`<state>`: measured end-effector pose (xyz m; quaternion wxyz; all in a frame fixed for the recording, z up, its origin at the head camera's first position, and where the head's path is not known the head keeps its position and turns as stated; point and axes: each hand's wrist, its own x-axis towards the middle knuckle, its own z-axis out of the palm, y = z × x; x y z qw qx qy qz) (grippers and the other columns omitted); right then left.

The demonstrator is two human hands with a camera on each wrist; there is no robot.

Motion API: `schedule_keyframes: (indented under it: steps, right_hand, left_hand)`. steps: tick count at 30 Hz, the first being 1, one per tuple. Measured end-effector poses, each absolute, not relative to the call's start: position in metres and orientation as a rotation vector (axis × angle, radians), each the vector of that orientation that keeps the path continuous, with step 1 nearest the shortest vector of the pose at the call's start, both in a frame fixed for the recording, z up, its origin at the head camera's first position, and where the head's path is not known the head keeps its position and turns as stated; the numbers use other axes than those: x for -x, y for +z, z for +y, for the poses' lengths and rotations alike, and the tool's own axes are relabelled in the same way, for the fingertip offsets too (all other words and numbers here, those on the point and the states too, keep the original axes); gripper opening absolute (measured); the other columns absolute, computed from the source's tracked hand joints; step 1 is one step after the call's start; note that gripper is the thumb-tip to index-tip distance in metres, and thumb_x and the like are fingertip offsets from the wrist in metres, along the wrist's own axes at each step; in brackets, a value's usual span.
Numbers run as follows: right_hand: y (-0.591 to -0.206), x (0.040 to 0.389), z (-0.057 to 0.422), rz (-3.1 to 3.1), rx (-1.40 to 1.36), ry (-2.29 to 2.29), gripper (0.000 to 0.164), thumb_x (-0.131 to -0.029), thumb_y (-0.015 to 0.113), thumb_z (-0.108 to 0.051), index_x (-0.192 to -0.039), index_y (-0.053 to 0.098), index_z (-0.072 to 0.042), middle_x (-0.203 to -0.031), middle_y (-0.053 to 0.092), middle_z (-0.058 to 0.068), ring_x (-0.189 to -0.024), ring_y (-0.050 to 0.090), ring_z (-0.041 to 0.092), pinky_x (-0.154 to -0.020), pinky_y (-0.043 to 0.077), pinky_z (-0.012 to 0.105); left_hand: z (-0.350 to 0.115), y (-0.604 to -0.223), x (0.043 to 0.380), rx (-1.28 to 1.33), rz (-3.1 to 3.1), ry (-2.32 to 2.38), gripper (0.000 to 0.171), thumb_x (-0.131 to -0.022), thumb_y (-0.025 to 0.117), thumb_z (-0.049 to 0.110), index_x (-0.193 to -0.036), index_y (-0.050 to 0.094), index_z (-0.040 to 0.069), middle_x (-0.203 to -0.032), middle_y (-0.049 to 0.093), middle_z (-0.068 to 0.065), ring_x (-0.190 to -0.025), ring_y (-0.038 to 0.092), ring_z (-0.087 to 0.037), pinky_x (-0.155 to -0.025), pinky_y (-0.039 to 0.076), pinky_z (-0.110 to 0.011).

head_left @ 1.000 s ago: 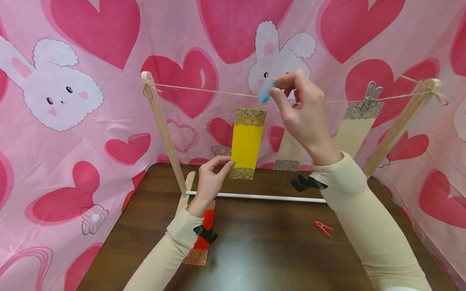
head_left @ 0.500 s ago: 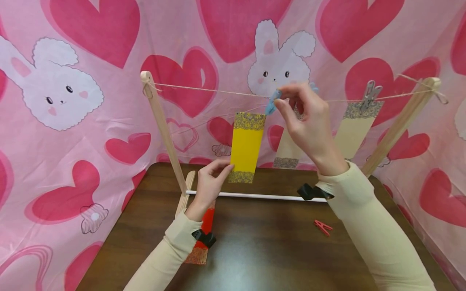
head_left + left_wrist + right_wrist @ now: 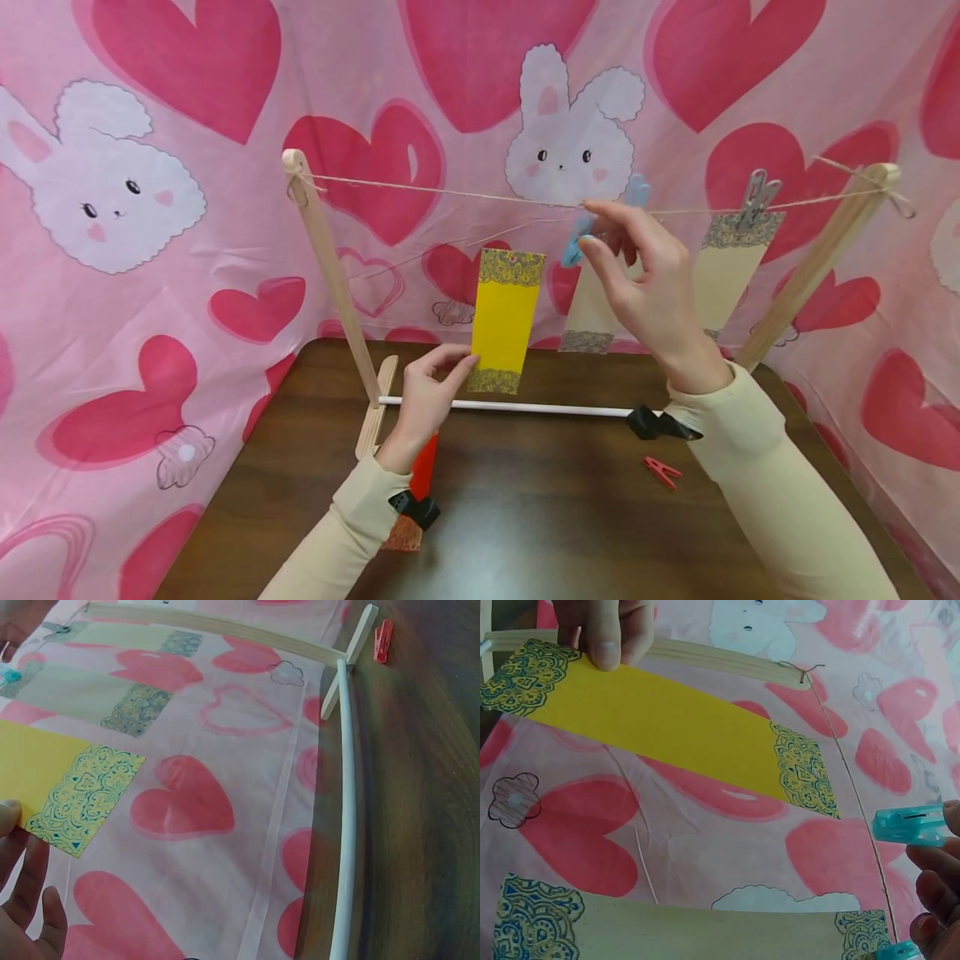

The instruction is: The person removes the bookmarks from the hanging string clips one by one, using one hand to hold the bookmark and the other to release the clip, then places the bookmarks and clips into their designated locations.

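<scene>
Left hand (image 3: 431, 398) pinches the yellow card (image 3: 506, 321) low on its left edge, below the string (image 3: 420, 188) and apart from it; the right hand (image 3: 651, 287) pinches a blue clothespin (image 3: 574, 250). Likely light, fairly stiff and easily creased, the card suits a gentle edge hold.

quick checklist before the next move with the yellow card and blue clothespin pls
1. Yellow card held: ok, the left hand pinches its side edge near the lower end.
2. Blue clothespin in the fingers: ok, the right hand holds it.
3. Card's top edge at the string: not ok, it sits apart, below the string in the head view.
4. Clothespin squeezed open: cannot tell from these views.
5. Far-right pale card secured: ok, it hangs from the grey clothespin.
</scene>
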<state>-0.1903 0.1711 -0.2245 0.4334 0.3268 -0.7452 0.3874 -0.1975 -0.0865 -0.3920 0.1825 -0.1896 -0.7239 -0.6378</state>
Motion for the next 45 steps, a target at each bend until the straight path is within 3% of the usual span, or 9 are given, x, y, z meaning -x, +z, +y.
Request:
schedule_keyframes:
  steps: [7,22,29,38,45]
  right_hand:
    - [-0.233,0.181,0.179,-1.879,-0.799,0.955,0.035,-0.094,0.076,-0.007,-0.128,0.071,-0.001,-0.084,0.061,0.011,-0.080,0.048,0.011,-0.072,0.039,0.021]
    - [-0.248,0.168,0.195,-1.934,-0.778,0.962,0.036,-0.090,0.078,-0.003,-0.125,0.072,-0.001,-0.092,0.068,0.008,-0.082,0.052,0.017,-0.074,0.037,0.021]
    - [-0.256,0.164,0.204,-1.952,-0.770,0.967,0.037,-0.087,0.078,-0.001,-0.124,0.072,0.000,-0.095,0.071,0.007,-0.081,0.054,0.010,-0.070,0.036,0.020]
    - [-0.270,0.156,0.217,-1.991,-0.751,0.910,0.044,-0.080,0.079,0.007,-0.122,0.073,0.000,-0.084,0.067,0.007,-0.078,0.054,0.003,-0.071,0.039,0.016]
    - [-0.280,0.151,0.229,-2.026,-0.728,0.897,0.036,-0.088,0.081,-0.012,-0.122,0.073,-0.001,-0.088,0.069,0.008,-0.081,0.056,0.006,-0.075,0.039,0.018]
  left_hand:
    - [-0.088,-0.392,0.190,0.528,-2.080,-1.796,0.013,-0.095,0.078,0.016,-0.104,0.080,0.007,-0.095,0.078,-0.007,-0.084,0.065,-0.016,-0.074,0.054,-0.025]
    - [-0.096,-0.399,0.178,0.511,-2.106,-1.820,0.010,-0.095,0.078,0.013,-0.103,0.080,0.007,-0.095,0.077,-0.008,-0.084,0.066,-0.015,-0.073,0.056,-0.024]
    - [-0.101,-0.405,0.173,0.474,-2.155,-1.854,0.011,-0.095,0.078,0.016,-0.104,0.080,0.010,-0.096,0.077,-0.006,-0.084,0.067,-0.016,-0.072,0.059,-0.025]
    - [-0.104,-0.412,0.166,0.465,-2.168,-1.871,0.011,-0.094,0.078,0.015,-0.104,0.080,0.009,-0.095,0.077,-0.006,-0.083,0.066,-0.016,-0.072,0.057,-0.024]
    - [-0.107,-0.419,0.159,0.456,-2.161,-1.897,0.011,-0.093,0.079,0.012,-0.103,0.079,0.007,-0.095,0.077,-0.009,-0.082,0.065,-0.015,-0.072,0.056,-0.022]
